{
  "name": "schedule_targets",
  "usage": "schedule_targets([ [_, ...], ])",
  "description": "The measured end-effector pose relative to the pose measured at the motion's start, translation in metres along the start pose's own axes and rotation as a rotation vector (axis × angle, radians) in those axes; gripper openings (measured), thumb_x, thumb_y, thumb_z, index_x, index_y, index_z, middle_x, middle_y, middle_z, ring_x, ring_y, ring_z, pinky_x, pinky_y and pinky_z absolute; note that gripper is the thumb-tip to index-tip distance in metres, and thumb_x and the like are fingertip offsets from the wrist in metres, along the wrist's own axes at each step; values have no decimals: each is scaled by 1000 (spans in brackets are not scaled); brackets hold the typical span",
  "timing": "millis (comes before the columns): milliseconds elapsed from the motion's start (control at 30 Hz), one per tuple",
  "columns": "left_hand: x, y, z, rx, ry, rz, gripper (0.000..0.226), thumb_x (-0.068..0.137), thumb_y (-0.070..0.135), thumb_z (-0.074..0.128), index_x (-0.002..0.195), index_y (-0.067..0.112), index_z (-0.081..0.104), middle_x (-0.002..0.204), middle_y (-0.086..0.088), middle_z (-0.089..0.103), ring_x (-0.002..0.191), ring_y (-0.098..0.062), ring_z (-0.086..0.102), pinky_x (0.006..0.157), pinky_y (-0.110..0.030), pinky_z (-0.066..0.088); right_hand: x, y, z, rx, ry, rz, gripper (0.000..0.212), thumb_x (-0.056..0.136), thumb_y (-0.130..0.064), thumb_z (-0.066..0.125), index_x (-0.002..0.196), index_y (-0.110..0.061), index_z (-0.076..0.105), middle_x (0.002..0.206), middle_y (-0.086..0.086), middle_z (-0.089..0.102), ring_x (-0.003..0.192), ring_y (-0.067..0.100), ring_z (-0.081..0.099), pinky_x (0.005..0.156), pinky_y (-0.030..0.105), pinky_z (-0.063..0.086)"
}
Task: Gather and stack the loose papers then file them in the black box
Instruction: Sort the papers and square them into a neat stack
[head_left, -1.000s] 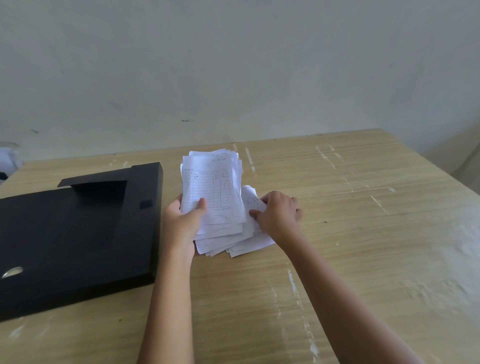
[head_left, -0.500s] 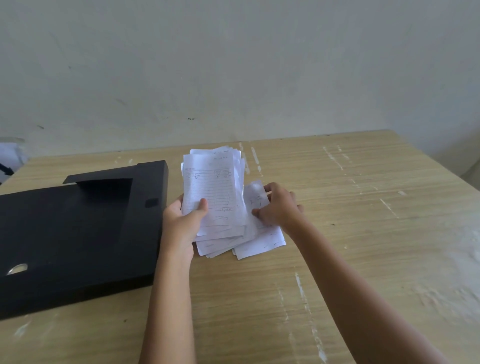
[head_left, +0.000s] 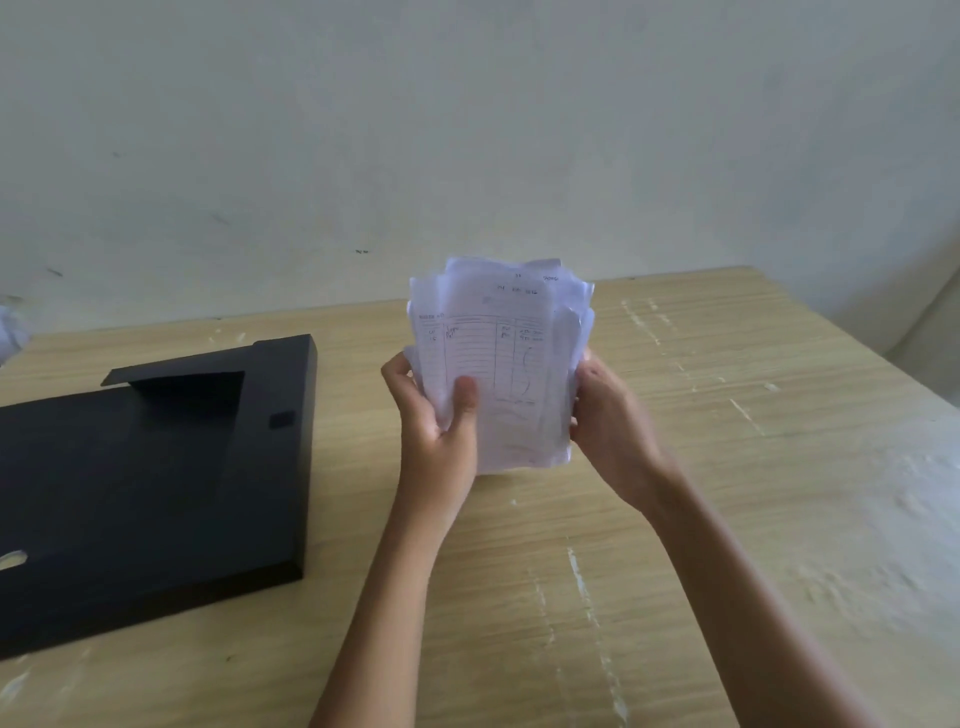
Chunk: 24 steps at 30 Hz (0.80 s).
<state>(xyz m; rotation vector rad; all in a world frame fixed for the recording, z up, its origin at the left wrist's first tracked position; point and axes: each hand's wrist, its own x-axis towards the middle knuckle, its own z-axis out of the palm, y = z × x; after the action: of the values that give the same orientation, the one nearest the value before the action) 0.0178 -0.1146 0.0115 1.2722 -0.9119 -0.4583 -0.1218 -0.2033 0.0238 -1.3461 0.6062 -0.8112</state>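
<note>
Both hands, left hand (head_left: 434, 431) and right hand (head_left: 613, 421), clamp the gathered receipt stack (head_left: 501, 364) upright mid-frame, fingers pressed against its sides; edges uneven, black box (head_left: 145, 478) at left unfilled.

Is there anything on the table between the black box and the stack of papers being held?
No. In the head view, only bare table lies between the black box and the papers, apart from the left hand gripping the stack.

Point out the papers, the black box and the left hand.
papers (head_left: 498, 364): head view, on the ruled top sheet.
black box (head_left: 130, 493): head view, on its flat lid.
left hand (head_left: 441, 441): head view, on the palm below the thumb.
</note>
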Motion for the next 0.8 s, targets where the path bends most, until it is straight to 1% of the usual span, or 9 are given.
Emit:
schedule_targets([
  [67, -3, 4, 5, -10, -17, 7, 34, 105, 9, 50, 127, 22, 27, 120, 6, 56, 101, 11, 61, 80, -9, 50, -7, -2, 2, -8, -5, -8, 60, 101, -57, 15, 116, -30, 67, 104, -10, 75, 98, 7, 70, 83, 31, 53],
  [100, -4, 4, 7, -22, -9, 10, 36, 105, 10, 51, 128, 23, 26, 119, 6, 57, 100, 9, 62, 79, -12, 52, -10, -3, 5, -15, 1, -36, 65, 97, -62, 18, 125, -24, 62, 112, -8, 74, 106, 8, 69, 87, 31, 54],
  [200, -8, -4, 12, -29, -16, 5, 50, 101, 12, 61, 132, 27, 25, 123, 1, 61, 104, -5, 69, 79, -27, 60, -16, -2, 13, -128, 87, -138, 37, 98, -41, 48, 123, -18, 63, 115, 3, 74, 106, 17, 71, 86, 37, 59],
  [300, -7, -17, 9, 166, -81, -80, 64, 92, 20, 74, 141, 29, 32, 120, 15, 61, 111, -9, 67, 83, -29, 58, -14, 13, 6, -279, 231, -142, 11, 96, -21, 62, 105, -27, 64, 103, 1, 75, 97, 19, 73, 80, 41, 61],
  [433, -2, -12, 3, 97, -44, -89, 61, 89, 15, 78, 140, 27, 47, 121, 20, 60, 116, 0, 60, 94, -28, 55, -17, 13, -1, -228, 270, -135, 27, 87, -10, 72, 101, -30, 61, 98, -5, 74, 93, 16, 73, 75, 33, 62],
  [533, -7, 5, 6, 28, -44, 64, 49, 97, 5, 66, 139, 21, 48, 123, 4, 64, 114, -9, 63, 90, -25, 56, -20, -3, 2, -203, 199, -230, 38, 88, -1, 69, 98, -37, 61, 88, -17, 75, 88, 6, 73, 73, 25, 60],
  [633, -14, 12, 16, -9, -36, 144, 43, 102, 2, 55, 135, 23, 39, 124, 3, 61, 115, -10, 64, 92, -26, 56, -17, -11, 4, -220, 181, -290, 40, 89, -1, 68, 104, -37, 59, 91, -18, 75, 88, 3, 72, 70, 20, 57],
  [733, -12, 2, 20, 74, -103, 89, 46, 103, 3, 50, 132, 30, 26, 128, 11, 55, 115, -2, 61, 93, -24, 53, -10, 1, 2, -254, 177, -228, 37, 89, -7, 69, 105, -37, 56, 100, -5, 73, 94, 15, 73, 72, 29, 61],
  [800, -8, -11, 15, 165, -157, -36, 44, 102, 9, 55, 135, 26, 32, 123, 13, 58, 109, 2, 63, 87, -23, 54, -9, 13, -1, -254, 189, -106, 28, 90, -14, 70, 104, -35, 58, 102, 1, 73, 92, 20, 73, 70, 34, 62],
])
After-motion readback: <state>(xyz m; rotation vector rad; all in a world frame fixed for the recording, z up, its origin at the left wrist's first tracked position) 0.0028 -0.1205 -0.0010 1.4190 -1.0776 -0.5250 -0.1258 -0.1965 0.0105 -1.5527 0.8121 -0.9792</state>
